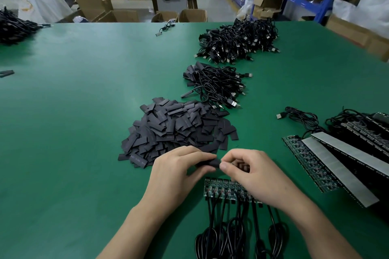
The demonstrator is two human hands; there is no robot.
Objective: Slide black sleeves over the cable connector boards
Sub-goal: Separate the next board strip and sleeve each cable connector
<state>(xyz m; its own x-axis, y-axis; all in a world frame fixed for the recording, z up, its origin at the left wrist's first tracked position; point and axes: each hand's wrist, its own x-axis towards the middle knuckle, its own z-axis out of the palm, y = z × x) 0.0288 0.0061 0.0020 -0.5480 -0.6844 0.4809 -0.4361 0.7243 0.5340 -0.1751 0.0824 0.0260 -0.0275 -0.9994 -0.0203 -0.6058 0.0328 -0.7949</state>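
Note:
My left hand (pixel 179 170) and my right hand (pixel 250 172) meet over the green table (pixel 73 132), both pinching one black sleeve (pixel 209 163) between their fingertips. Just below them lies a row of several small green connector boards (pixel 223 190) joined side by side, each with a black cable (pixel 231 231) running toward me. My right hand covers the right end of that row. A big heap of loose black sleeves (pixel 174 130) lies just beyond my hands.
Two piles of sleeved black USB cables (pixel 216 84) (pixel 240 40) lie farther back. Strips of boards with grey backing (pixel 341 166) and more cables sit at the right. Another cable pile (pixel 14 27) is at the far left edge. Cardboard boxes and blue shelving stand beyond the table.

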